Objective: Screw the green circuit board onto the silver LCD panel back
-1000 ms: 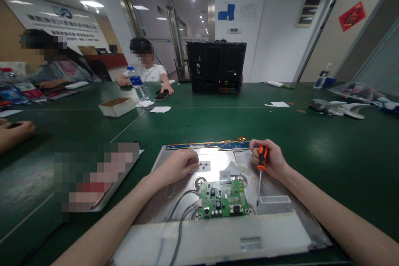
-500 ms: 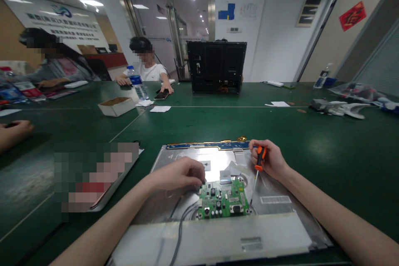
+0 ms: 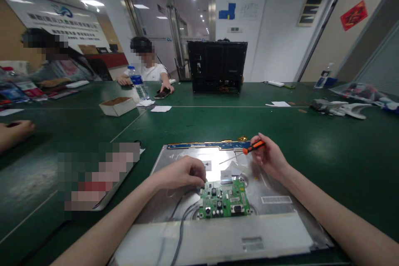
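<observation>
A green circuit board [image 3: 222, 199] lies on the metal back of a flat display panel [image 3: 277, 183]. At the board's upper left corner, my left hand [image 3: 188, 172] is closed with thumb and fingers together; whatever they pinch is hidden. My right hand [image 3: 269, 153] grips the orange and black handle of a screwdriver [image 3: 256, 146] above the panel's upper right part. Its thin shaft points left and slightly down, and the tip is over the panel, apart from the board. Grey cables [image 3: 180, 232] run from the board's left side toward me. A narrow blue board [image 3: 208, 145] lines the panel's far edge.
To the left lies a flat object with blurred contents [image 3: 106, 178]. Farther back are a white open box [image 3: 116, 108], a water bottle [image 3: 137, 81] and a black device casing [image 3: 218, 66]. Grey-white parts [image 3: 338, 108] lie at right. Other people sit across and at left.
My right hand has lifted the screwdriver from beside the board's right edge and tilted it from upright to nearly level, its tip now toward the left. My left hand stays at the board's corner.
</observation>
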Tool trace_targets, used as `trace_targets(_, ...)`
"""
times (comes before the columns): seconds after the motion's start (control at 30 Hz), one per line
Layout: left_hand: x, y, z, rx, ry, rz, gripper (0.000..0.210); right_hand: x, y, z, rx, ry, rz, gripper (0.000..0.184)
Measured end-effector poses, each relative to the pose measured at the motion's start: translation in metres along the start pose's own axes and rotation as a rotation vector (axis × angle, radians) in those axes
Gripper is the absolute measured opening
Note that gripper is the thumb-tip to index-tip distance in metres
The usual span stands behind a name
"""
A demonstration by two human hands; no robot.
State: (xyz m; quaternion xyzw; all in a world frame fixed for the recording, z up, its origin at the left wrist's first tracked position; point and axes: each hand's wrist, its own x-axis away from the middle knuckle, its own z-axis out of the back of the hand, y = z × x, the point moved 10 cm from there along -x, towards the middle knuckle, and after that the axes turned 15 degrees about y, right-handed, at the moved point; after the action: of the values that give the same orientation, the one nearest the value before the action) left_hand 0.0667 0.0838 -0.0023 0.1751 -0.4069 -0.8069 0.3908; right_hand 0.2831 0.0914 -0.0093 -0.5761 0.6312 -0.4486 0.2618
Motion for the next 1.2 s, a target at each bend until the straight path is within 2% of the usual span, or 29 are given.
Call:
trace_targets(0.13, -0.001, 0.001, 0.0, 0.02, -0.001, -0.038, 0.008, 0.007, -0.013, -0.018, -0.006, -0.024, 0.03, 0.043)
trace_targets(0.2, -0.002, 0.002, 0.0, 0.03, 0.0, -0.061, 0.008, 0.011, -0.024, -0.035, 0.027, -0.067, 0.099, 0.044)
trace_targets(0.37, 0.0, 0.005, 0.001, 0.011, -0.018, -0.098, 0.008, 0.016, -0.041, -0.081, 0.075, -0.146, 0.147, 0.042)
trace_targets(0.53, 0.002, 0.002, 0.001, 0.047, -0.037, -0.067, 0.008, 0.046, -0.07, -0.142, 0.312, -0.391, 0.459, 0.03)
trace_targets(0.63, 0.003, 0.002, 0.001, 0.066, -0.04, -0.057, 0.009, 0.075, -0.076, -0.163, 0.468, -0.526, 0.67, 0.02)
trace_targets(0.73, 0.002, 0.0, 0.0, 0.071, -0.042, -0.031, 0.008, 0.099, -0.072, -0.171, 0.652, -0.615, 0.877, 0.014)
trace_targets(0.8, 0.001, -0.002, -0.001, 0.068, -0.049, -0.013, 0.008, 0.106, -0.067, -0.172, 0.733, -0.645, 0.95, 0.017)
trace_targets(0.9, 0.001, -0.005, -0.002, 0.072, -0.057, -0.004, 0.01, 0.105, -0.061, -0.171, 0.781, -0.644, 0.971, 0.024)
trace_targets(1.2, 0.0, -0.005, -0.003, 0.085, -0.066, -0.027, 0.009, 0.096, -0.05, -0.171, 0.832, -0.644, 0.935, 0.021)
